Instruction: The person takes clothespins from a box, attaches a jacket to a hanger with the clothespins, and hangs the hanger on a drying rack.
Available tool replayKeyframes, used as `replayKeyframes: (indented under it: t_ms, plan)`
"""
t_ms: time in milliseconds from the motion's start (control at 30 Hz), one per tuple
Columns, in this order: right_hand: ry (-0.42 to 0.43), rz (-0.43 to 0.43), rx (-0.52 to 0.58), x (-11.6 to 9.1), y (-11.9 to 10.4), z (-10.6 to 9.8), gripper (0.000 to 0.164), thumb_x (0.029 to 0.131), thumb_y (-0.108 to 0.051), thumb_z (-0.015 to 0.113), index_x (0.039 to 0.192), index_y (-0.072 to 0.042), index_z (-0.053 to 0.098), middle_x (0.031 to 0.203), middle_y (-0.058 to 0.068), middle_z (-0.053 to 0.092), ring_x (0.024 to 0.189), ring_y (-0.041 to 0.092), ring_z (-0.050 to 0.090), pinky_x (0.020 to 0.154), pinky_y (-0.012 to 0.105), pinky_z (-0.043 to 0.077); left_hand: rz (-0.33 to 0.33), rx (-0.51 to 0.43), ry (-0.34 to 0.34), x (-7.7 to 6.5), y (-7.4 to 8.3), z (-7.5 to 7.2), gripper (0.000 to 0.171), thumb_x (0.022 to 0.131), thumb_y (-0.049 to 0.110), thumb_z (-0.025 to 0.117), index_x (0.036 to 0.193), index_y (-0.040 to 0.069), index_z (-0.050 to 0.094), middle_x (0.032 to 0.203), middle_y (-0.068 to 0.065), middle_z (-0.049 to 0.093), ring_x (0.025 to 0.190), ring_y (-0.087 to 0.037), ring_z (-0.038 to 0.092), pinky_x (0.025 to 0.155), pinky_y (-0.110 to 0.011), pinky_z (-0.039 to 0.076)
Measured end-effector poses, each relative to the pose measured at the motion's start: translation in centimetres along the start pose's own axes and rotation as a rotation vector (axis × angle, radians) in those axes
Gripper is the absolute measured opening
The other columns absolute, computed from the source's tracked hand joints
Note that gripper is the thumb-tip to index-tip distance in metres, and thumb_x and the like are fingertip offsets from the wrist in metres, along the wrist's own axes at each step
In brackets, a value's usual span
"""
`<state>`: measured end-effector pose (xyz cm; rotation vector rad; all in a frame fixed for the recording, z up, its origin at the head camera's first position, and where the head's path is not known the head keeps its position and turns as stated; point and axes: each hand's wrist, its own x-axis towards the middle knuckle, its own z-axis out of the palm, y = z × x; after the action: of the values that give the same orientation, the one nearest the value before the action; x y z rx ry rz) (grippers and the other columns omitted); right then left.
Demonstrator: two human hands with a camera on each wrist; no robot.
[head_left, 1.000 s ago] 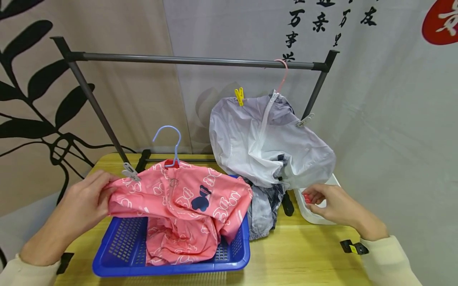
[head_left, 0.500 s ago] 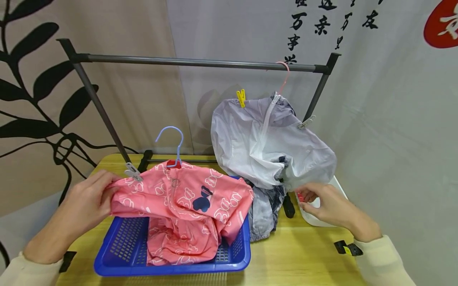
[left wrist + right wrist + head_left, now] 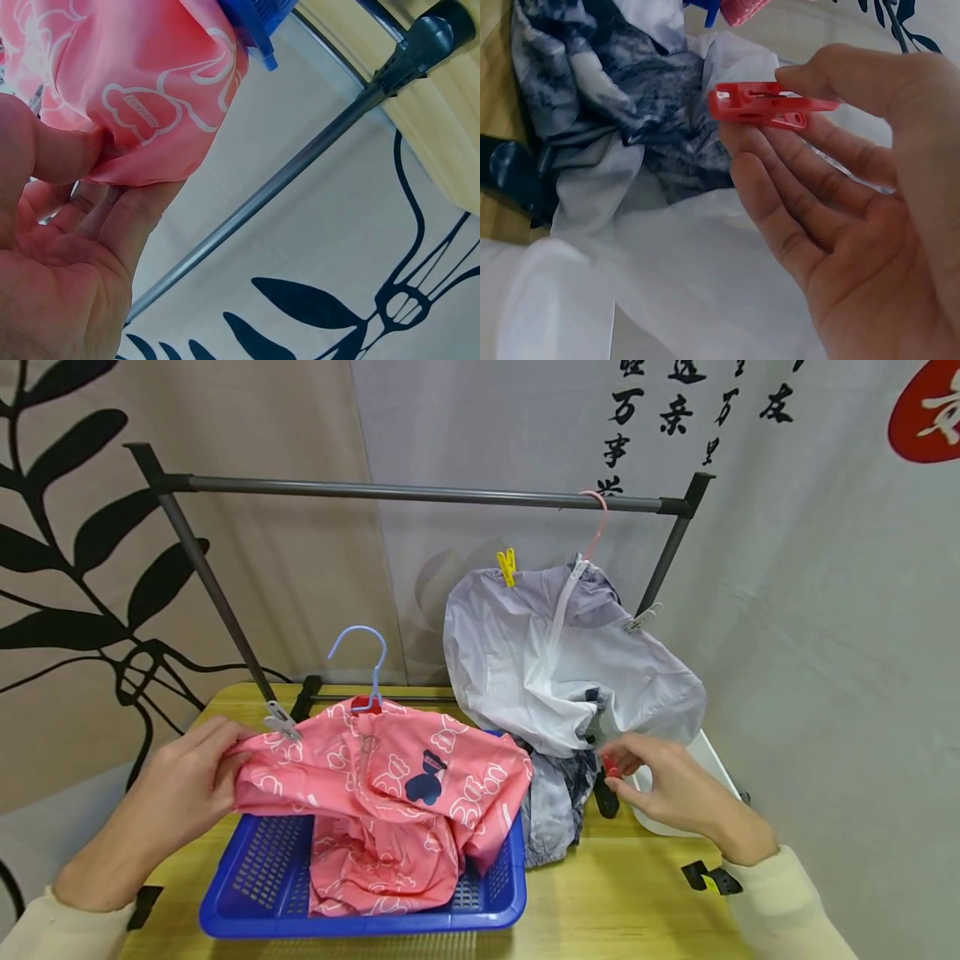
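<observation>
My left hand (image 3: 183, 777) pinches the sleeve end of a pink jacket (image 3: 405, 785) printed with white bear outlines; the left wrist view shows thumb and fingers gripping the cloth. The jacket is on a blue hanger (image 3: 375, 664), its lower part lying in a blue basket (image 3: 360, 927). A grey clothespin (image 3: 281, 720) is clipped at its left shoulder. In the right wrist view my right hand (image 3: 855, 202) holds a red clothespin (image 3: 769, 103) between thumb and fingers. In the head view that hand is above the table, in front of a white container (image 3: 708, 760).
A grey-white jacket (image 3: 517, 627) hangs by a pink hanger (image 3: 602, 522) from the rack's bar (image 3: 412, 492). A yellow clothespin (image 3: 507, 567) and a pale clothespin (image 3: 642, 617) are clipped to it. Black tape (image 3: 711, 878) marks the wooden table (image 3: 615, 902).
My right hand has moved left with the red clothespin, away from the white container. My left hand still holds the pink sleeve. The head view has shifted slightly.
</observation>
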<state>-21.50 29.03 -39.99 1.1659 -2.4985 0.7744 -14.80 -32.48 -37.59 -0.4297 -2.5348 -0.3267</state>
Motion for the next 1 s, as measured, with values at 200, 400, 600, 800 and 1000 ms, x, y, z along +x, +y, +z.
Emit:
replayKeyframes:
  t_ms: [200,400,600,800,1000]
  plan:
    - [0.036,-0.053,0.000,0.8,-0.7,0.2,0.042,0.090,0.007,0.091,0.127,-0.008,0.077,0.108,-0.002,0.083,0.091,0.005,0.078,0.081,0.034,0.071,0.000,-0.002,0.002,0.0,0.0,0.0,0.039,0.085,-0.015,0.093,0.116,0.000,0.075,0.108,-0.019,0.077,0.080,-0.028,0.072,0.071,-0.057,0.070]
    - [0.079,-0.074,-0.004,1.6,-1.3,0.4,0.045,0.088,0.006,0.092,0.129,-0.006,0.078,0.106,-0.002,0.083,0.090,0.009,0.081,0.082,0.030,0.070,0.006,0.006,0.008,0.0,-0.1,0.0,0.038,0.084,-0.015,0.094,0.115,0.001,0.076,0.108,-0.019,0.077,0.079,-0.026,0.071,0.068,-0.051,0.071]
    - [0.115,-0.074,0.007,2.3,-1.9,0.8,0.041,0.089,0.004,0.092,0.126,-0.004,0.078,0.106,-0.002,0.083,0.089,0.012,0.082,0.084,0.027,0.069,0.008,0.007,0.007,0.0,0.0,0.0,0.039,0.084,-0.015,0.094,0.114,0.000,0.076,0.107,-0.018,0.076,0.080,-0.026,0.071,0.069,-0.052,0.071]
    - [0.158,-0.082,0.038,3.0,-2.3,1.1,0.041,0.089,0.006,0.092,0.126,-0.004,0.078,0.108,0.000,0.084,0.088,0.012,0.083,0.085,0.022,0.068,0.003,0.006,-0.001,0.0,0.0,0.0,0.037,0.084,-0.015,0.093,0.114,-0.001,0.076,0.107,-0.020,0.076,0.080,-0.029,0.072,0.071,-0.057,0.070]
    - [0.210,-0.087,0.057,3.8,-2.7,1.4,0.044,0.086,0.005,0.095,0.125,-0.006,0.078,0.107,-0.001,0.085,0.089,0.013,0.085,0.087,0.023,0.068,-0.009,0.004,-0.011,0.1,0.0,0.0,0.037,0.085,-0.015,0.093,0.115,-0.001,0.075,0.107,-0.020,0.076,0.079,-0.029,0.072,0.070,-0.057,0.070]
